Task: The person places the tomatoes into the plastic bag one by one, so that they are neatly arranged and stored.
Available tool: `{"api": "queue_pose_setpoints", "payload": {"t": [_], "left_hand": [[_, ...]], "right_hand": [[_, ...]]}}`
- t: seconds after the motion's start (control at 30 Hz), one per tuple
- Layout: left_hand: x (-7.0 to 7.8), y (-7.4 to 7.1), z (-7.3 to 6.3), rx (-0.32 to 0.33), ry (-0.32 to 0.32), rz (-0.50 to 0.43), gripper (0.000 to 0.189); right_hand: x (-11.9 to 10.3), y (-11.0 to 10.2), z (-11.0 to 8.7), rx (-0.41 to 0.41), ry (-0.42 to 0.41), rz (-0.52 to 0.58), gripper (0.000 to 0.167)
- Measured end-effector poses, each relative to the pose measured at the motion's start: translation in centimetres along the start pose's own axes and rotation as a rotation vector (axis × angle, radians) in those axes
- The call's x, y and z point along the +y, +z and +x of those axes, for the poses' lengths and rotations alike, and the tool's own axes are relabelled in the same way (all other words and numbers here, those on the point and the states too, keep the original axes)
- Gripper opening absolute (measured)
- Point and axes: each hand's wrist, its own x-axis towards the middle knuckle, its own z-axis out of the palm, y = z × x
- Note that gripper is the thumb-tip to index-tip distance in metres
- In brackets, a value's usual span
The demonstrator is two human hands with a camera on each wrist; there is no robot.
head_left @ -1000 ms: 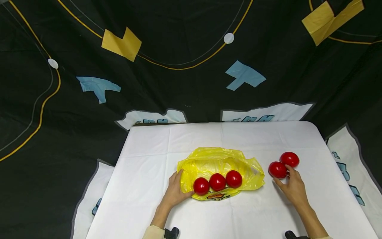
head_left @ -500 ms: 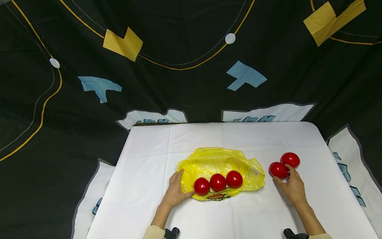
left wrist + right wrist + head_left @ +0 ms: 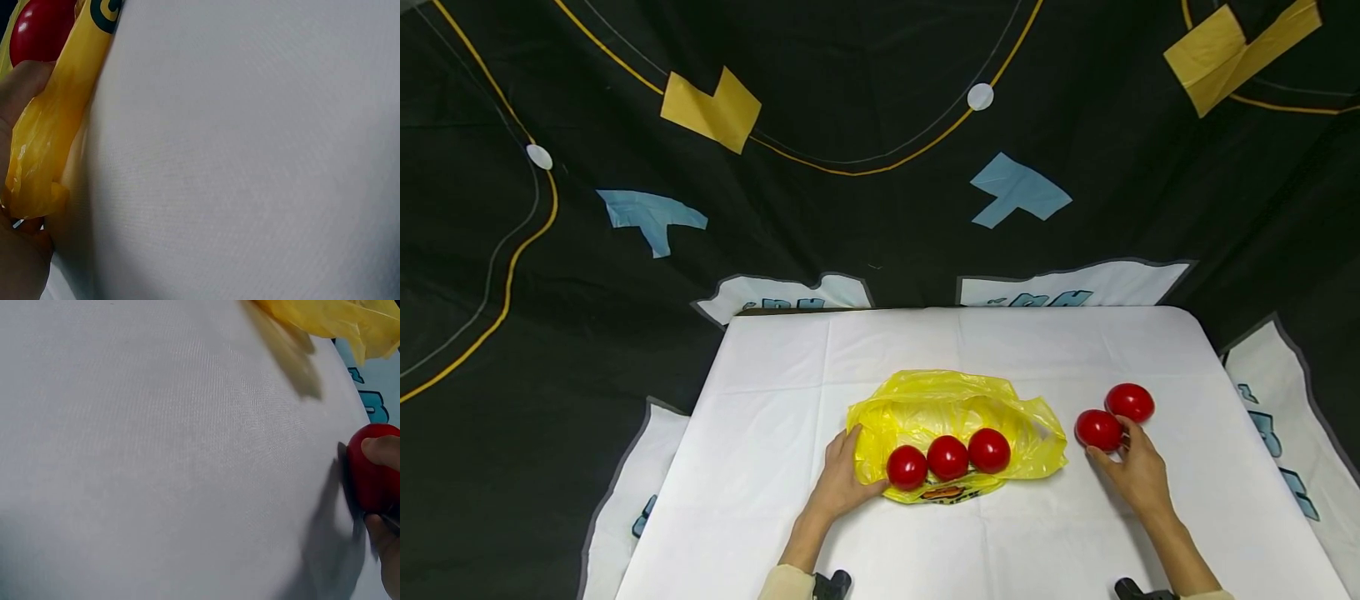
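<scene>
A yellow plastic bag point(image 3: 951, 408) lies spread on the white table, with three shiny red balls point(image 3: 947, 457) in a row at its front side. My left hand point(image 3: 841, 483) holds the bag's left end. In the left wrist view the thumb point(image 3: 25, 90) lies over the bag by one red ball, and some fingers are hidden. To the right of the bag, my right hand point(image 3: 1133, 471) grips a red ball point(image 3: 1097, 429) between thumb and fingers; this ball rests on or just above the cloth. Another red ball point(image 3: 1130, 402) sits right behind it.
White cloth covers the table point(image 3: 775, 358), whose rounded back edge meets a dark curtain point(image 3: 850, 225) with yellow and blue patches. White printed panels point(image 3: 1067, 285) border the table at the back and sides.
</scene>
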Motion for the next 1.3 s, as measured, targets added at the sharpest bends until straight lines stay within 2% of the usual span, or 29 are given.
{"api": "queue_pose_setpoints", "payload": {"t": [0.3, 0.7, 1.3], "left_hand": [[-0.1, 0.2, 0.0, 0.014, 0.008, -0.003, 0.105], [-0.1, 0.1, 0.1, 0.001, -0.001, 0.005, 0.104], [-0.2, 0.1, 0.1, 0.007, 0.004, 0.002, 0.105]], "right_hand": [[0.3, 0.0, -0.2, 0.023, -0.02, 0.006, 0.071], [0.1, -0.6, -1.1, -0.012, 0.028, 0.009, 0.073], [-0.5, -1.9, -1.9, 0.037, -0.025, 0.036, 0.072]]}}
